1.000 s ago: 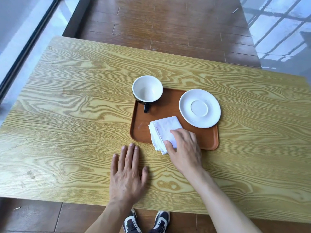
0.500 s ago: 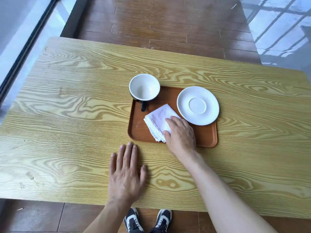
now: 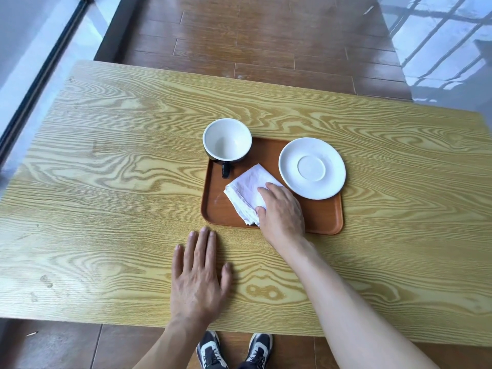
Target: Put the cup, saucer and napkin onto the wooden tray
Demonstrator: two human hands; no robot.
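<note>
Yellow-grained wood fills the view, a table (image 3: 111, 182) standing over brown floor planks, with my two shoes (image 3: 234, 351) showing below its near edge. My left hand (image 3: 198, 278) lies flat on the bare tabletop, palm down, fingers spread and gripping nothing, just short of the near left corner of the wooden tray (image 3: 323, 217). At the tray's far left corner stands the cup (image 3: 227, 141), white inside, dark outside, upright and empty, its handle pointing toward me. Near the middle lies the napkin (image 3: 249, 189), white and folded, turned at an angle, resting on the tray floor. My right hand (image 3: 282, 211) presses on its near right part, fingers on top and thumb at the edge. At the far right sits the saucer (image 3: 312, 168), its rim overhanging the tray's edge.
</note>
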